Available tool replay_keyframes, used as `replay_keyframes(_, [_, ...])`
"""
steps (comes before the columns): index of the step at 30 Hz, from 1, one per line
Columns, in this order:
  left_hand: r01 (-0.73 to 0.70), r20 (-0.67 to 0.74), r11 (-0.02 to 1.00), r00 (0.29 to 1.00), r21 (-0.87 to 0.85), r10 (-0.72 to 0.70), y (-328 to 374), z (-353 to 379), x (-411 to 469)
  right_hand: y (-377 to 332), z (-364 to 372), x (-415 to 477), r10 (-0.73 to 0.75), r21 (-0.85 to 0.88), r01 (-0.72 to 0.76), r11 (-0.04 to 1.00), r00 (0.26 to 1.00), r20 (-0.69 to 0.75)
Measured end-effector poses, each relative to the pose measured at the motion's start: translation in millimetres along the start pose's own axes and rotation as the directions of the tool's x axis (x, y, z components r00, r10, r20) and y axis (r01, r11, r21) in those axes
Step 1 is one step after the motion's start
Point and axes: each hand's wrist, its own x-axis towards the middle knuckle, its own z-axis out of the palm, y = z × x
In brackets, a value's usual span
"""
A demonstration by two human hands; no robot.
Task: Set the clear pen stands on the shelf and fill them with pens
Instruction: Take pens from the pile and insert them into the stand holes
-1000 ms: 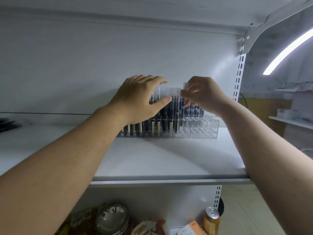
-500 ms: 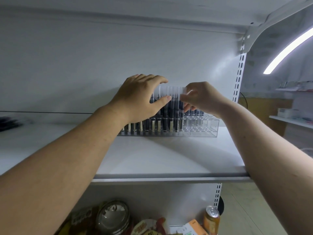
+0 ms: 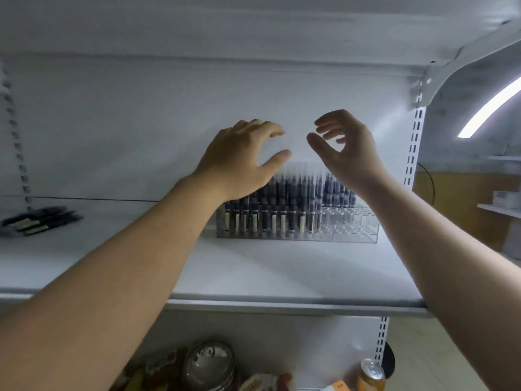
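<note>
Hands: left hand [image 3: 242, 159], right hand [image 3: 349, 153] spread, holding nothing, above the pens [image 3: 282, 210].
Stand: clear pen stand [image 3: 349, 227] on the shelf [image 3: 282, 272], right holes bare.
Risk: a low hand may knock pens over.

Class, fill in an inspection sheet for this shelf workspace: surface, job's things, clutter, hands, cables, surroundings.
Surface: white shelf.
Job's things: clear pen stand, mostly filled with dark pens, front right slots empty; loose pens at far left.
Clutter: drink can, round lid, packets below the shelf.
Hands: left hand and right hand open above the stand, holding nothing.
Cables: thin dark wire beyond the right upright.
Surroundings: strip light, more shelves at right.
</note>
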Motion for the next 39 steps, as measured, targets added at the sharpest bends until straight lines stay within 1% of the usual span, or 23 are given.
replay_keyframes(3, [0.118,0.023,0.993,0.993,0.029,-0.119,-17,-38,-2,-43,18,12,-0.12,-0.081,0.133,0.988,0.982,0.149])
replay_keyframes(6, [0.282,0.063,0.955,0.956,0.089,-0.287,-55,-83,-20,-94,55,22,-0.188,-0.04,0.208,0.977,0.939,0.287])
replay_keyframes(8, [0.401,0.095,0.906,0.905,0.136,-0.415,-90,-111,-39,-126,90,24,-0.219,0.001,0.234,0.972,0.911,0.35])
replay_keyframes(10, [0.496,0.148,0.843,0.836,0.208,-0.529,-124,-135,-63,-156,130,23,-0.234,0.051,0.233,0.971,0.885,0.402])
replay_keyframes(12, [0.554,0.194,0.783,0.767,0.282,-0.612,-153,-155,-89,-185,171,20,-0.24,0.107,0.215,0.971,0.858,0.455])
replay_keyframes(14, [0.59,0.228,0.729,0.701,0.348,-0.676,-175,-171,-115,-211,209,17,-0.258,0.134,0.221,0.966,0.812,0.523])
replay_keyframes(16, [0.613,0.243,0.689,0.653,0.386,-0.717,-194,-180,-137,-231,242,14,-0.274,0.154,0.227,0.962,0.77,0.576])
replay_keyframes(19, [0.653,0.244,0.64,0.598,0.405,-0.764,-221,-184,-163,-247,282,9,-0.272,0.163,0.219,0.962,0.733,0.623])
replay_keyframes(22, [0.655,0.26,0.625,0.573,0.425,-0.777,-242,-173,-178,-241,307,-3,-0.275,0.15,0.233,0.961,0.74,0.614])
replay_keyframes(25, [0.649,0.303,0.619,0.542,0.441,-0.784,-256,-156,-180,-225,319,-8,-0.25,0.114,0.233,0.966,0.717,0.651])
replay_keyframes(26, [0.641,0.313,0.616,0.533,0.457,-0.786,-260,-150,-180,-220,321,-7,-0.239,0.11,0.222,0.969,0.721,0.651])
replay_keyframes(29, [0.581,0.355,0.628,0.522,0.518,-0.776,-269,-134,-175,-210,326,-4,-0.195,0.115,0.158,0.981,0.772,0.605])
replay_keyframes(31, [0.562,0.375,0.624,0.503,0.543,-0.779,-273,-128,-169,-205,329,-4,-0.189,0.114,0.151,0.982,0.776,0.602])
replay_keyframes(34, [0.54,0.385,0.59,0.452,0.6,-0.805,-279,-127,-159,-203,333,-2,-0.209,0.149,0.149,0.977,0.779,0.591])
replay_keyframes(37, [0.543,0.387,0.541,0.379,0.642,-0.841,-286,-128,-152,-203,336,-1,-0.225,0.164,0.157,0.974,0.773,0.593])
replay_keyframes(39, [0.539,0.391,0.524,0.35,0.659,-0.851,-287,-129,-149,-204,337,-1,-0.228,0.165,0.16,0.973,0.768,0.598])
